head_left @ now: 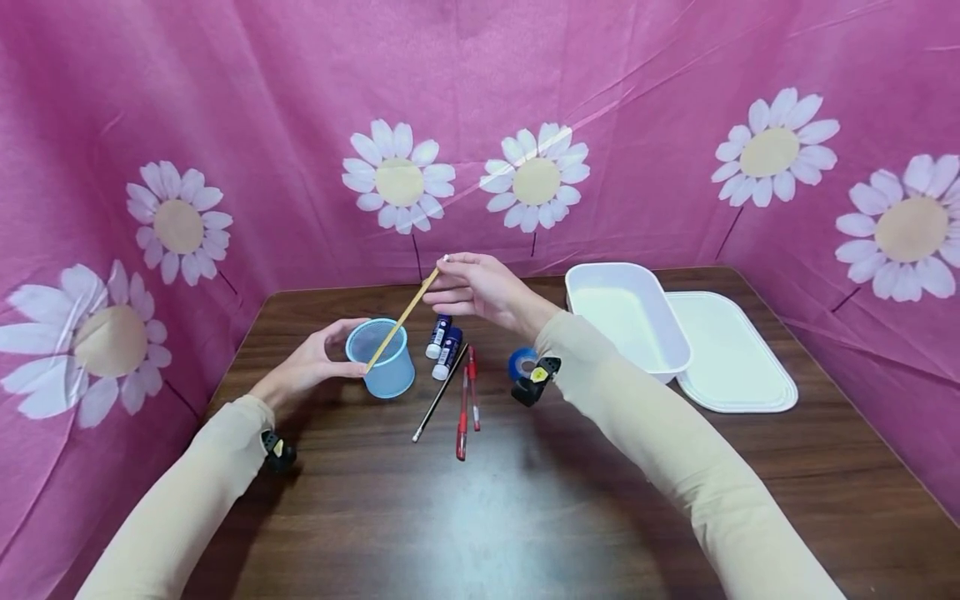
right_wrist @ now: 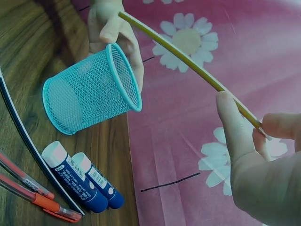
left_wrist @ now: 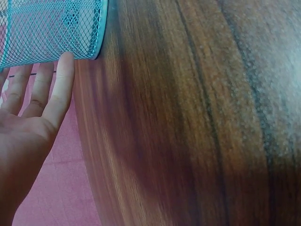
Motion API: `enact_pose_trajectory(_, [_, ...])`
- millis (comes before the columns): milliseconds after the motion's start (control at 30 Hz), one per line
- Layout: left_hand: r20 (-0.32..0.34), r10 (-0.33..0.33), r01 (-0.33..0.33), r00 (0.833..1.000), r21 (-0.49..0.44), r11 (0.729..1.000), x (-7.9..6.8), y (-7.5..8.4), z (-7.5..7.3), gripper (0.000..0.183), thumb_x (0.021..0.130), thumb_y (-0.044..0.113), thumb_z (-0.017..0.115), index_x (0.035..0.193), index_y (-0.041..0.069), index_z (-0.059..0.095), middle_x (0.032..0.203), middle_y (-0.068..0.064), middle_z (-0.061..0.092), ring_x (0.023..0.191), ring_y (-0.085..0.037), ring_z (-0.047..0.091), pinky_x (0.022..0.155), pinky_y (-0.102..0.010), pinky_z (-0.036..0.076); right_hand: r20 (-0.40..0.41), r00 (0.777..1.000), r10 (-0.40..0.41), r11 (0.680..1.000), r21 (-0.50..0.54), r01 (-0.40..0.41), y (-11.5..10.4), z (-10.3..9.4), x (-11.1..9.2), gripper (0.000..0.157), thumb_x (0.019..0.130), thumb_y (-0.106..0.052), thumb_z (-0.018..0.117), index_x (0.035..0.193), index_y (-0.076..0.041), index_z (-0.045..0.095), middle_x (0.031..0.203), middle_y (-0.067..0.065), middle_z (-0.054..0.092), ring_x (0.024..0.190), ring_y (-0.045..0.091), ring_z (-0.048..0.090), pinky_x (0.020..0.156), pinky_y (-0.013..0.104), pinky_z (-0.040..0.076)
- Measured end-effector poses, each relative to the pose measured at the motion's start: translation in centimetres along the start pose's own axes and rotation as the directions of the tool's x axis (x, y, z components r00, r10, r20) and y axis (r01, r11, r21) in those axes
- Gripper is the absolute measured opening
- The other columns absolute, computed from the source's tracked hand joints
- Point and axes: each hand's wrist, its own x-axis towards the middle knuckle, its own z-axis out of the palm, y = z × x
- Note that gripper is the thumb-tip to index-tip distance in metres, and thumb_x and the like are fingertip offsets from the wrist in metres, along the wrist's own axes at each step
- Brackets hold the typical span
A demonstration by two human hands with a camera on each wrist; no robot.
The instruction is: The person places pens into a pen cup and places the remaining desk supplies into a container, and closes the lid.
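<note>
My right hand (head_left: 487, 287) pinches a yellow pencil (head_left: 405, 318) near its white-tipped end. The pencil slants down to the left, and its lower end is above the cup's rim, close to my left thumb. A light-blue mesh pen cup (head_left: 392, 377) stands upright on the table. My left hand (head_left: 311, 362) holds the cup from its left side, thumb in front and fingers behind. In the left wrist view, the fingertips (left_wrist: 67, 63) touch the mesh. Right of the cup lie two blue glue sticks (right_wrist: 77, 176), a black pencil (head_left: 441, 393) and two red pens (head_left: 462, 417).
A roll of blue tape (head_left: 521, 363) lies beneath my right wrist. Farther right, a white plastic box (head_left: 663, 354) stands beside its white lid (head_left: 738, 358). Behind the wooden table (head_left: 360, 517) hangs a pink curtain (head_left: 480, 75) with daisies.
</note>
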Motion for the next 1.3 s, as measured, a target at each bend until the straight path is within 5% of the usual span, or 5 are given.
enact_pose_trajectory(367, [0.004, 0.016, -0.016, 1.0, 0.014, 1.0, 0.0, -0.3, 0.0, 0.075, 0.084, 0.011, 0.084, 0.149, 0.013, 0.047, 0.136, -0.007, 0.058, 0.126, -0.019, 0.051, 0.104, -0.029, 0.043, -0.046, 0.997, -0.059, 0.994, 0.091, 0.063, 0.2, -0.8, 0.3, 0.014, 0.103, -0.012, 0.061, 0.112, -0.002, 0.061, 0.118, 0.023, 0.068, 0.105, 0.033, 0.071, 0.089, 0.043, 0.059])
enact_pose_trajectory(633, [0.007, -0.006, 0.006, 1.0, 0.001, 1.0, -0.2, 0.0, 0.0, 0.076, 0.084, 0.012, 0.084, 0.15, 0.014, 0.047, 0.138, -0.009, 0.057, 0.128, -0.021, 0.05, 0.104, -0.03, 0.043, -0.044, 0.998, -0.055, 0.998, 0.042, 0.057, 0.8, -0.7, 0.6, 0.02, 0.101, -0.013, 0.064, 0.117, 0.0, 0.061, 0.121, 0.02, 0.068, 0.113, 0.036, 0.067, 0.09, 0.043, 0.059])
enact_pose_trajectory(900, [-0.005, 0.002, -0.002, 1.0, 0.013, 1.0, -0.2, -0.1, 0.0, 0.075, 0.083, 0.015, 0.085, 0.148, 0.014, 0.049, 0.14, -0.011, 0.057, 0.129, -0.025, 0.049, 0.106, -0.027, 0.04, -0.002, 0.998, -0.056, 0.997, -0.051, 0.056, 1.1, -0.2, 0.8, 0.01, 0.1, -0.011, 0.065, 0.106, -0.003, 0.063, 0.114, 0.018, 0.072, 0.102, 0.031, 0.072, 0.092, 0.048, 0.057])
enact_pose_trajectory(1300, [-0.007, 0.011, -0.011, 1.0, 0.016, 1.0, -0.2, 0.0, 0.1, 0.073, 0.085, 0.014, 0.084, 0.149, 0.014, 0.048, 0.139, -0.011, 0.057, 0.13, -0.026, 0.049, 0.106, -0.03, 0.04, -0.027, 0.999, -0.021, 0.998, -0.054, 0.019, 2.5, 0.9, 1.8, 0.01, 0.099, -0.008, 0.067, 0.104, -0.004, 0.06, 0.11, 0.019, 0.072, 0.093, 0.027, 0.073, 0.094, 0.05, 0.056])
